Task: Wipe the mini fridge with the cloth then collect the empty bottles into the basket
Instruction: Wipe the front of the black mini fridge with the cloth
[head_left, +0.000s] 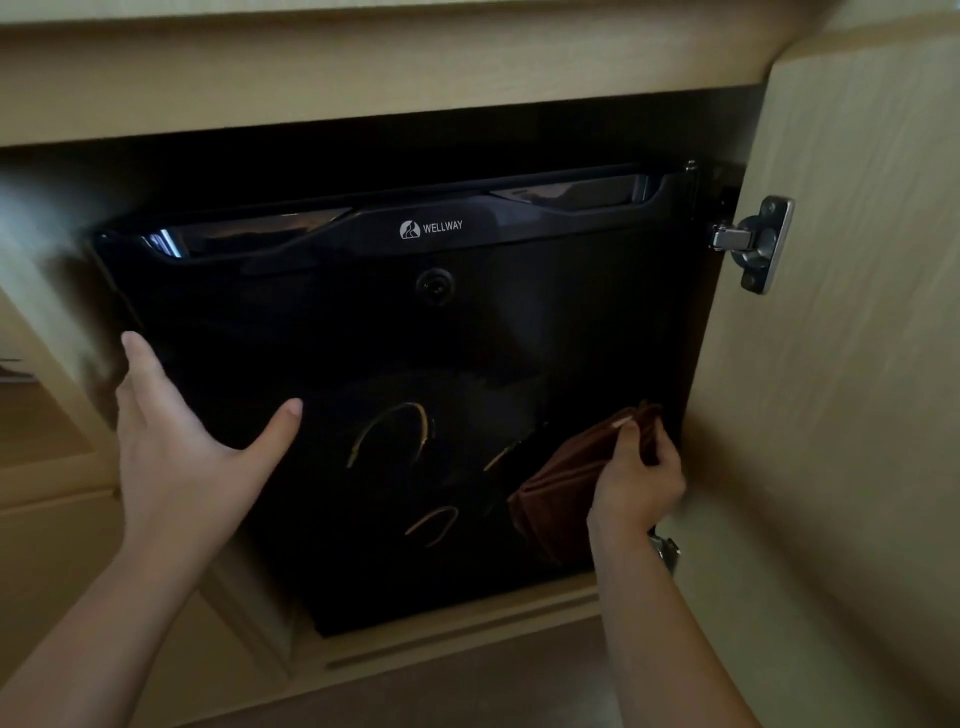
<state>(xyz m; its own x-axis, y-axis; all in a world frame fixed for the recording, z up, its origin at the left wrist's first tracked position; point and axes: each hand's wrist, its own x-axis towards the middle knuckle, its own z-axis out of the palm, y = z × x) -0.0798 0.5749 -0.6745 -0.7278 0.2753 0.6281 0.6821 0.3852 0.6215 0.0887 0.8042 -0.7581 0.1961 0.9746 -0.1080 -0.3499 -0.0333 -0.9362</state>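
Here is the black mini fridge (415, 332), tucked into a pale wooden cabinet (363, 78), its glossy door closed and facing the camera. The cabinet door (841, 374) stands swung wide on the right, and a metal hinge (756, 243) shows bright on its inner face near the top. Over on the left, the person's left hand (176, 447) is laid against the fridge door by its left edge: fingers straight and pointing upward, thumb spread out to the right across the black surface, nothing held, the hand flat and relaxed. Now to the right side: the right hand (636, 483) has its fingers curled and pinched around a brown cloth (556, 483), bunched into folds, and that cloth sits against the lower right part of the fridge door, close to the door's right edge. The bulk of the cloth hangs to the left of and below the fingers. Up top, a white WELLWAY badge (431, 227) sits in the middle of the door's upper band, with a long shiny handle recess (571, 193) running either side of it, and a round keyhole (435, 285) just beneath the badge. Curved pale glints (395, 431) lie on the dark door between the two hands. Whether the cloth presses firmly on the surface cannot be told; the dark gloss hides the contact.
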